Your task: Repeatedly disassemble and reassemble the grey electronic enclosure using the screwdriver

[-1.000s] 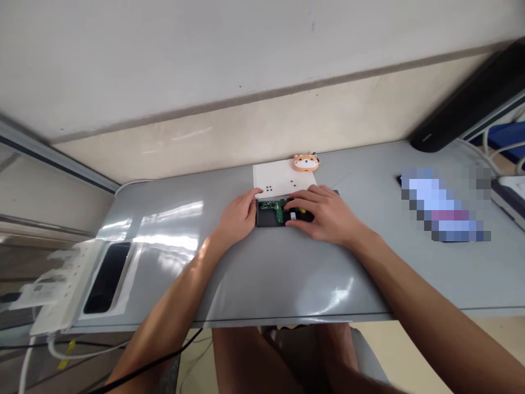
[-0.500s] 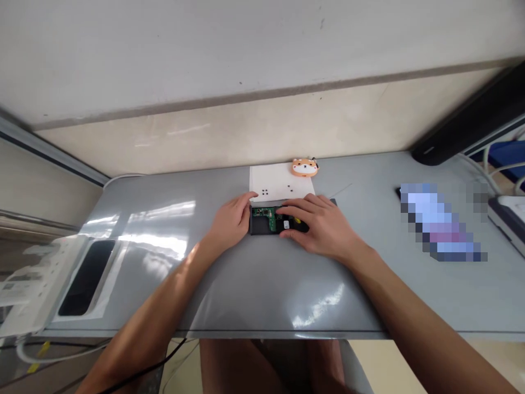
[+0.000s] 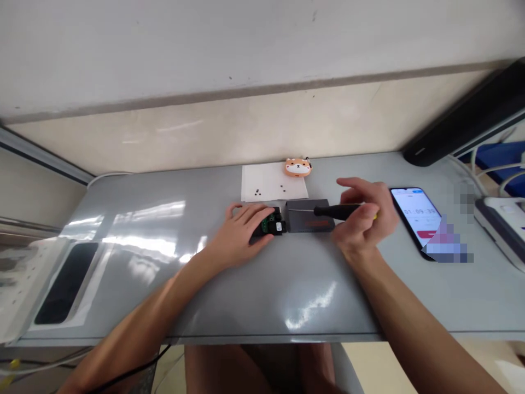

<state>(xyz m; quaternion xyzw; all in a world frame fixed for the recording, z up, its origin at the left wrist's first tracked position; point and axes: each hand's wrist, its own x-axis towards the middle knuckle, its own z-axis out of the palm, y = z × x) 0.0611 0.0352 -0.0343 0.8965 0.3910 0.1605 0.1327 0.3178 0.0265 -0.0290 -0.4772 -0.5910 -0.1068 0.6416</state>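
My left hand (image 3: pixel 241 230) is curled over a dark opened electronic device (image 3: pixel 279 226), holding it against the desk. Part of its green circuit board (image 3: pixel 269 221) shows between the fingers and thumb; the left end is covered by the hand. Closed in my right hand (image 3: pixel 367 213) is a black-handled screwdriver (image 3: pixel 338 211), its index finger stretched out. The thin shaft points left, lying level over a dark grey panel (image 3: pixel 303 221) with reddish marks, right beside the circuit board. Whether the tip touches the panel cannot be made out.
Behind the device lies white paper (image 3: pixel 266 180) with several tiny black screws (image 3: pixel 257 192) and an orange dog-faced case (image 3: pixel 298 167). A phone with a lit timer (image 3: pixel 410 210) rests at right, a dark phone (image 3: pixel 68 283) at left by a white power strip (image 3: pixel 30 290).
My right hand has left the device, moved right and now holds the screwdriver. My left hand has shifted from the device's left edge onto its board. The grey panel is now uncovered.
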